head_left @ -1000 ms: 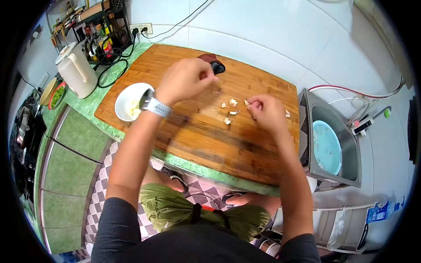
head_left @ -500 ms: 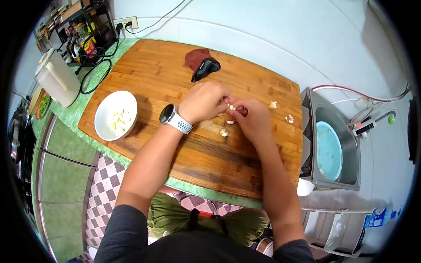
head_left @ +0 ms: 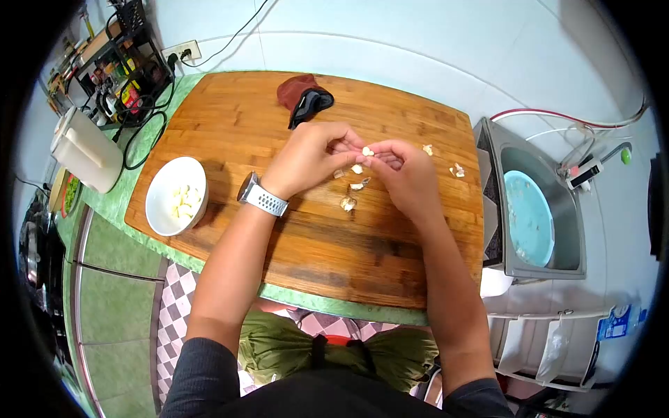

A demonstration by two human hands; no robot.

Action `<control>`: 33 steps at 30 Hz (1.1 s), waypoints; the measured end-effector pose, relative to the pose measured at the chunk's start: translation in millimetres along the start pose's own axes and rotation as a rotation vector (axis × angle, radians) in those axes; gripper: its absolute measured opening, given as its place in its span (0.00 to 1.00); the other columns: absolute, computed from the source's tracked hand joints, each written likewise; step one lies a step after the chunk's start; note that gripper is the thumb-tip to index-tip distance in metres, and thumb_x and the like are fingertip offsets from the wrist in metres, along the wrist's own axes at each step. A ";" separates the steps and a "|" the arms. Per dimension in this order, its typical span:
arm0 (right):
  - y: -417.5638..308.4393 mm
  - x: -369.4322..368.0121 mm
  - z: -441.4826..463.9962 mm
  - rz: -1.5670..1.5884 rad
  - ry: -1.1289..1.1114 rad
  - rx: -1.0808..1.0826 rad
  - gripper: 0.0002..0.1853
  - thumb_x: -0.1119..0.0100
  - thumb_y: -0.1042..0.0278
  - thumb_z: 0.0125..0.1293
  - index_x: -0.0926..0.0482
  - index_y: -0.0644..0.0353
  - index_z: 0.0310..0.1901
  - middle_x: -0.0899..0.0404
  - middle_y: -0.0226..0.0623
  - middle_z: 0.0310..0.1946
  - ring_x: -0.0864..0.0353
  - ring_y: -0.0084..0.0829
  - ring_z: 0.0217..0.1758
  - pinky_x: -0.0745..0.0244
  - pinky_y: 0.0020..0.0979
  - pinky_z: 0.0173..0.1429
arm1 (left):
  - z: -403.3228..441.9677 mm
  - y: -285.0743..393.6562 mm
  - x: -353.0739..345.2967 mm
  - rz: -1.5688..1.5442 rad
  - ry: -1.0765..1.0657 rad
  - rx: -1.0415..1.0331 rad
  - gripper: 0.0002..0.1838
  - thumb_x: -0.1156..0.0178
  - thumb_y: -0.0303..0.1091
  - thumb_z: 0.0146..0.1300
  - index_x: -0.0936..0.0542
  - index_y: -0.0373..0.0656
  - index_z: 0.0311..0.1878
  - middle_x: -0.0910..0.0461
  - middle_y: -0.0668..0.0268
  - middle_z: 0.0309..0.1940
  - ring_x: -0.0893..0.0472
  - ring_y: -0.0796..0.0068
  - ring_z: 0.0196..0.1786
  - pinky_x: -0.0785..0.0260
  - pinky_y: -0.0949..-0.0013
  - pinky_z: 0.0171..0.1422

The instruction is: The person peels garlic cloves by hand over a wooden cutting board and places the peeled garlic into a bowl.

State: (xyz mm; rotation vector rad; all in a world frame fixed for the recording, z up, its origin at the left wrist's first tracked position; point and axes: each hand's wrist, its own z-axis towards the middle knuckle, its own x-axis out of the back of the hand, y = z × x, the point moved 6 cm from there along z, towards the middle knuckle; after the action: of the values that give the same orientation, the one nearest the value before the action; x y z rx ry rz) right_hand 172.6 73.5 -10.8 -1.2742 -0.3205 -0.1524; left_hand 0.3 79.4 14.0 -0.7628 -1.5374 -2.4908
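Observation:
My left hand (head_left: 310,157) and my right hand (head_left: 410,174) meet above the wooden board (head_left: 313,254). Between their fingertips is a small pale garlic clove (head_left: 367,151), pinched from both sides. Just below the fingers another pale clove (head_left: 357,168) lies on the board. Garlic skin (head_left: 359,184) and a papery garlic piece (head_left: 348,203) are scattered nearer to me. To the left stands a white bowl (head_left: 159,207) with several peeled cloves (head_left: 185,200) in it. A watch is on my left wrist.
At the board's back lies a dark red and black cloth item (head_left: 304,99). More garlic scraps (head_left: 456,170) lie at the right. A cream pitcher (head_left: 87,150) stands on the left counter. The metal sink (head_left: 568,202) on the right holds a blue basin (head_left: 519,216).
My fingers have spread a little, and the clove between them shows more plainly. Another clove is now visible on the board below them. The view has shifted slightly.

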 end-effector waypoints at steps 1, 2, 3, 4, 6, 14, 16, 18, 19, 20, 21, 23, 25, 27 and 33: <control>0.9 0.0 0.0 -0.007 0.008 0.007 0.08 0.28 0.73 0.66 0.14 0.66 0.43 0.11 0.36 0.34 0.13 0.22 0.36 0.18 0.24 0.43 | 0.1 -1.4 -1.3 0.004 -0.007 0.000 0.11 0.29 0.31 0.66 0.15 0.33 0.44 0.11 0.57 0.35 0.11 0.74 0.38 0.19 0.71 0.44; 1.2 0.3 0.5 -0.016 0.016 0.015 0.07 0.28 0.73 0.66 0.15 0.66 0.42 0.11 0.37 0.34 0.13 0.22 0.36 0.18 0.25 0.43 | 0.9 -1.7 -2.0 -0.026 -0.009 -0.019 0.11 0.29 0.31 0.66 0.15 0.33 0.44 0.11 0.59 0.35 0.11 0.74 0.38 0.19 0.72 0.44; 0.8 1.2 0.7 -0.011 0.023 0.015 0.07 0.28 0.73 0.66 0.15 0.66 0.42 0.11 0.37 0.34 0.13 0.22 0.36 0.18 0.25 0.43 | 1.8 -1.1 -2.4 -0.055 -0.012 -0.039 0.10 0.29 0.31 0.66 0.15 0.33 0.45 0.11 0.60 0.36 0.11 0.75 0.38 0.19 0.72 0.44; -0.5 1.4 0.6 -0.007 0.017 0.017 0.07 0.28 0.73 0.66 0.15 0.66 0.42 0.11 0.38 0.34 0.12 0.23 0.37 0.18 0.25 0.43 | 2.2 -1.0 -2.6 -0.052 -0.020 -0.040 0.10 0.29 0.31 0.66 0.15 0.33 0.45 0.11 0.60 0.36 0.11 0.75 0.38 0.19 0.72 0.44; -1.4 3.4 0.1 -0.001 0.019 0.018 0.07 0.28 0.72 0.66 0.15 0.66 0.41 0.11 0.39 0.35 0.12 0.23 0.38 0.18 0.25 0.44 | 2.3 -4.9 -5.9 -0.119 -0.065 0.047 0.09 0.31 0.27 0.68 0.15 0.35 0.49 0.11 0.65 0.40 0.13 0.79 0.44 0.18 0.73 0.50; 3.6 5.0 3.7 0.147 -0.013 0.113 0.05 0.32 0.76 0.69 0.16 0.66 0.43 0.11 0.35 0.39 0.13 0.20 0.42 0.19 0.22 0.48 | 1.4 2.8 -9.9 -0.095 -0.005 -0.022 0.10 0.32 0.25 0.69 0.16 0.34 0.51 0.13 0.63 0.46 0.13 0.77 0.48 0.18 0.73 0.55; 4.5 7.1 2.1 0.112 0.032 0.099 0.05 0.31 0.74 0.67 0.16 0.65 0.41 0.11 0.36 0.36 0.12 0.22 0.40 0.19 0.24 0.45 | 1.2 3.3 -9.8 -0.083 -0.004 -0.033 0.10 0.32 0.25 0.69 0.16 0.34 0.51 0.13 0.63 0.46 0.13 0.76 0.49 0.18 0.73 0.56; 3.7 8.8 0.9 0.075 0.075 0.085 0.06 0.29 0.73 0.65 0.16 0.65 0.39 0.11 0.38 0.34 0.11 0.24 0.37 0.18 0.26 0.42 | 1.3 -2.2 -9.6 -0.133 -0.002 0.042 0.10 0.33 0.24 0.69 0.15 0.34 0.52 0.13 0.63 0.47 0.13 0.76 0.49 0.18 0.72 0.56; 2.2 8.8 0.5 0.044 0.076 0.084 0.06 0.28 0.72 0.64 0.16 0.64 0.39 0.11 0.38 0.33 0.11 0.24 0.36 0.19 0.26 0.41 | 2.0 -5.1 -10.3 -0.130 -0.008 0.041 0.10 0.33 0.24 0.69 0.15 0.34 0.52 0.13 0.63 0.47 0.13 0.76 0.49 0.18 0.72 0.56; 0.8 8.8 0.6 0.013 0.076 0.085 0.07 0.27 0.71 0.63 0.16 0.63 0.39 0.11 0.38 0.32 0.11 0.24 0.35 0.19 0.26 0.40 | 3.1 -9.5 -9.9 -0.169 0.012 0.038 0.11 0.32 0.24 0.68 0.15 0.34 0.52 0.12 0.62 0.46 0.12 0.75 0.48 0.18 0.72 0.55; -0.1 8.5 0.6 0.015 0.079 0.085 0.07 0.27 0.71 0.63 0.16 0.63 0.39 0.11 0.38 0.32 0.11 0.24 0.35 0.19 0.26 0.40 | 4.1 -9.7 -9.0 -0.210 0.034 0.037 0.11 0.32 0.24 0.67 0.14 0.34 0.52 0.11 0.60 0.45 0.11 0.75 0.47 0.17 0.72 0.54; -0.8 8.1 0.5 -0.013 0.091 0.073 0.07 0.27 0.70 0.63 0.16 0.63 0.38 0.12 0.37 0.30 0.13 0.24 0.33 0.20 0.26 0.39 | 4.1 -3.9 -7.6 -0.166 0.044 0.011 0.11 0.31 0.24 0.67 0.14 0.34 0.51 0.12 0.61 0.43 0.12 0.75 0.46 0.17 0.72 0.55; -1.1 8.2 0.5 -0.028 0.093 0.074 0.07 0.28 0.70 0.63 0.16 0.63 0.38 0.13 0.36 0.29 0.13 0.23 0.32 0.20 0.26 0.38 | 4.4 -0.5 -6.0 -0.122 0.057 -0.016 0.10 0.30 0.25 0.66 0.14 0.34 0.50 0.12 0.62 0.42 0.12 0.76 0.46 0.18 0.73 0.55; -2.3 8.2 0.3 -0.044 0.092 0.075 0.07 0.28 0.70 0.63 0.16 0.63 0.37 0.13 0.35 0.28 0.14 0.23 0.31 0.20 0.26 0.38 | 4.7 -3.2 -6.1 -0.091 0.024 -0.009 0.10 0.30 0.24 0.67 0.14 0.35 0.50 0.13 0.67 0.45 0.14 0.79 0.46 0.21 0.76 0.56; -3.7 15.2 -2.5 -0.175 0.112 0.082 0.06 0.29 0.72 0.61 0.15 0.63 0.38 0.13 0.40 0.32 0.13 0.34 0.36 0.19 0.33 0.43 | 4.3 -16.6 2.2 -0.272 0.091 0.126 0.11 0.28 0.23 0.64 0.14 0.37 0.49 0.12 0.69 0.42 0.15 0.85 0.42 0.22 0.79 0.52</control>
State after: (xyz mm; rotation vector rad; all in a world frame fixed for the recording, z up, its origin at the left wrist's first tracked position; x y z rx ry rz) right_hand 186.3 70.9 -3.2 -1.1515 -0.3385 -0.3547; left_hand -5.9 91.5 3.2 -0.4408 -1.8529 -2.5351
